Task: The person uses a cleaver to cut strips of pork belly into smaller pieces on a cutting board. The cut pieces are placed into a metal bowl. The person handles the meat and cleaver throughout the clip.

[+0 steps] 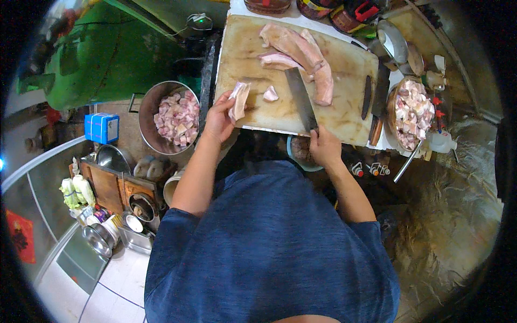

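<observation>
My left hand (220, 116) grips a short strip of raw meat with skin (241, 101) over the left side of a worn cutting board (258, 121). In my right hand (325, 146) is the handle of a cleaver (301, 97); its broad blade points away from me across the board. One small cut chunk of meat (271, 93) lies between the strip and the blade. Behind the blade rest several long slabs of raw meat (288, 42), some overlapping. A stainless steel pot (144, 125) of cut meat chunks stands left of the board.
At the right, a bowl (392, 117) is heaped with cut meat, near a second cleaver (381, 93). Several jars (317, 8) line the board's far edge. A light blue basin (291, 155) sits below the near edge. A blue box (101, 128) is at the left.
</observation>
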